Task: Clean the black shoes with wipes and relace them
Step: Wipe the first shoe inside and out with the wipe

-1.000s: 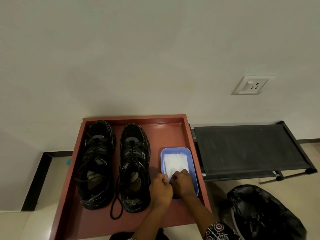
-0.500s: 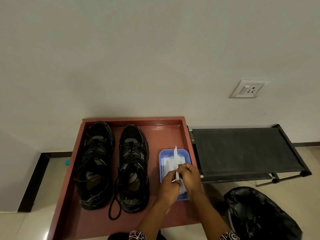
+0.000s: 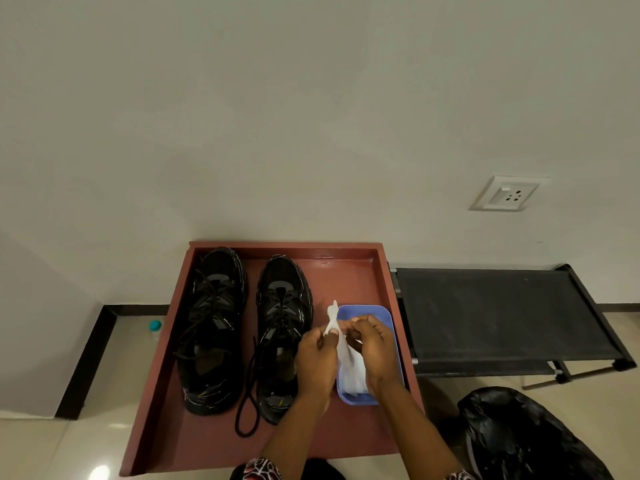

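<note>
Both hands, left hand (image 3: 317, 355) and right hand (image 3: 372, 348), pinch one wipe (image 3: 341, 344) above the blue tub (image 3: 391, 327); two black shoes (image 3: 242, 327) wait at nine o'clock. Best unfolded fully before wiping.

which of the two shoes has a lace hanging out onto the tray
The shoe nearer the blue tub: its lace loops off the heel end onto the red tray. The other shoe, by the tray's left wall, keeps its laces on top.
</note>
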